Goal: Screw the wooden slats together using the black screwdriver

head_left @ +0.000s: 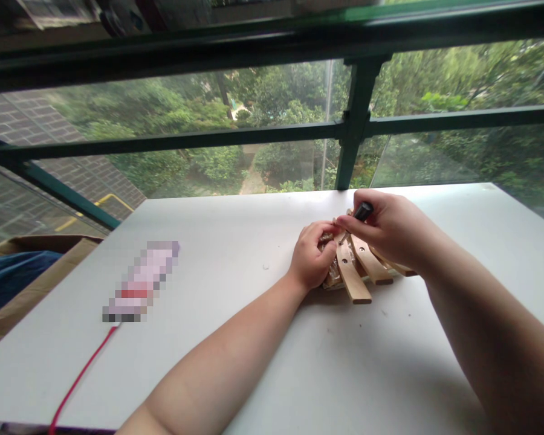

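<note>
A wooden piece with curved slats (356, 285) rests on the white table, the slats' rounded ends pointing toward me. Dark screws or screw holes show in the slats, and something shiny like clear plastic lies beneath them. My left hand (310, 257) is closed on the left side of this wooden piece, its thumb against the nearest slat. In my right hand (396, 229) is a screwdriver with a black handle (363, 211), tilted over the same slat. Its thin shaft reaches down to a dark spot there; whether the tip sits in a screw cannot be made out.
On the left of the white table (236, 254) lies a blurred-out flat phone-like object (142, 281) with a red cable (84, 370). A cardboard box (49, 281) holding blue cloth stands beyond the left edge. Green railing (356, 115) and glass border the far side.
</note>
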`<state>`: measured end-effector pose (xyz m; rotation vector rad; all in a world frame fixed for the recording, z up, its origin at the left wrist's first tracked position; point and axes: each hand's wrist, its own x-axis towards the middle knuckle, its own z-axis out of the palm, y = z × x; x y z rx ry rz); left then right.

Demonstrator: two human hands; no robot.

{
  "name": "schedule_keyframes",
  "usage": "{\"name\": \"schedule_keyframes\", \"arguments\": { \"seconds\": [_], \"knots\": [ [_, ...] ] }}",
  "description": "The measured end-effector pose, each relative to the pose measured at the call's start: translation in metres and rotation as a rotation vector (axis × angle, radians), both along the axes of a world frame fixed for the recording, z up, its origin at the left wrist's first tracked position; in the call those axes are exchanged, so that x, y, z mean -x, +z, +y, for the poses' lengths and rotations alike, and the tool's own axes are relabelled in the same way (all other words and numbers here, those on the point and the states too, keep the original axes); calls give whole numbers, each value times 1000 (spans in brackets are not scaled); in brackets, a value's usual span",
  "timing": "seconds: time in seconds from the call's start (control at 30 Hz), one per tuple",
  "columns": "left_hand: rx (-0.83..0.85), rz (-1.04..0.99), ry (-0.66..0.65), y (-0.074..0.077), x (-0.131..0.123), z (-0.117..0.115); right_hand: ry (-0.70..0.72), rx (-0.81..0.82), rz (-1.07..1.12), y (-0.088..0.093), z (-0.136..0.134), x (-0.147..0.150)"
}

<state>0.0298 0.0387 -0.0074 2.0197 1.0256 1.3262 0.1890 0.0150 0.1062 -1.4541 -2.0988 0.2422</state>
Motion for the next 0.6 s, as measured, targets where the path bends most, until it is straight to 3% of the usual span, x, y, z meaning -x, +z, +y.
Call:
{"name": "schedule_keyframes", "arguments": {
  "seconds": [0.33, 0.6],
  "knots": [
    [3, 32, 19, -1, 1, 1, 147, 35, 119, -1, -4, 8],
    [-5, 16, 13, 0, 1, 0, 114, 63, 112, 0, -1, 6]
  ]
}}
